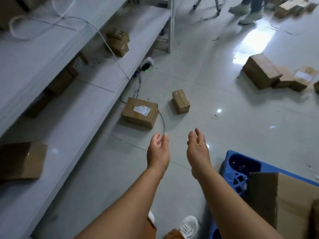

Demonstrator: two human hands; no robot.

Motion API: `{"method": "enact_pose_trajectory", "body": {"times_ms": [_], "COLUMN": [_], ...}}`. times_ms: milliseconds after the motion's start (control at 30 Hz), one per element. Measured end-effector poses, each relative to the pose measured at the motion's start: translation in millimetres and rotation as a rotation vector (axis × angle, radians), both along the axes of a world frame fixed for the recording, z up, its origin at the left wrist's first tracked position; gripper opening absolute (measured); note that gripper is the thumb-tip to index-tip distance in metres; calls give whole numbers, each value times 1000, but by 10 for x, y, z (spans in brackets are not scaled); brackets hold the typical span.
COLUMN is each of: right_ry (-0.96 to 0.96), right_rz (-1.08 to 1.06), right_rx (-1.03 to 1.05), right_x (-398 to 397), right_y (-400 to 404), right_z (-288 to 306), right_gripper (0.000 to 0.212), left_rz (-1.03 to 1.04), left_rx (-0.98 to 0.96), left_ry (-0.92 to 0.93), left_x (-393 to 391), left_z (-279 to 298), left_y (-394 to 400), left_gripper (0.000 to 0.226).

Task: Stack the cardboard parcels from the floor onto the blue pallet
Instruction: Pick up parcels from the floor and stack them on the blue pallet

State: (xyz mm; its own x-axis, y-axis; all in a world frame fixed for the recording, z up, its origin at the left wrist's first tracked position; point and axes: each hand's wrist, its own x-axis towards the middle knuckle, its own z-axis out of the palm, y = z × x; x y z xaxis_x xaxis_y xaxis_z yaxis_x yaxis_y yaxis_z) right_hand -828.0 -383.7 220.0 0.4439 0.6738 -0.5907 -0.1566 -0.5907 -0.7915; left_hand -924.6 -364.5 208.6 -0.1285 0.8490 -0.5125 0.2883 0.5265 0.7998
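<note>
Fingers of both hands hang loose and slightly apart, holding nothing: the left hand [158, 150] and right hand [196, 149] reach out side by side above the floor [215, 87]. Beyond them, apart from the fingertips, lie a flat labelled parcel [139, 112] and a smaller parcel [180, 101]. Both are plain brown cardboard, the flat one bearing a white label. Lower right, the blue pallet [240, 163] is mostly covered by a cardboard box [284, 200] cut off at the edge. More parcels [262, 73] at right are blurred.
</note>
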Motion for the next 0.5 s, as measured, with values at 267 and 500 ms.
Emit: {"method": "enact_pose_trajectory", "body": {"times_ms": [267, 500], "right_ry": [13, 53], "right_rz": [121, 77], "right_rx": [-54, -62], "right_x": [-855, -1157], "right_y": [741, 1327], "right_z": [-210, -468], "right_gripper": [52, 53], "left_rz": [131, 109], "left_rx": [-45, -49], "left_ry": [22, 62], "left_x": [-968, -1374], "left_z": [-289, -591], "left_y": [550, 1220], "left_gripper": [50, 52]}}
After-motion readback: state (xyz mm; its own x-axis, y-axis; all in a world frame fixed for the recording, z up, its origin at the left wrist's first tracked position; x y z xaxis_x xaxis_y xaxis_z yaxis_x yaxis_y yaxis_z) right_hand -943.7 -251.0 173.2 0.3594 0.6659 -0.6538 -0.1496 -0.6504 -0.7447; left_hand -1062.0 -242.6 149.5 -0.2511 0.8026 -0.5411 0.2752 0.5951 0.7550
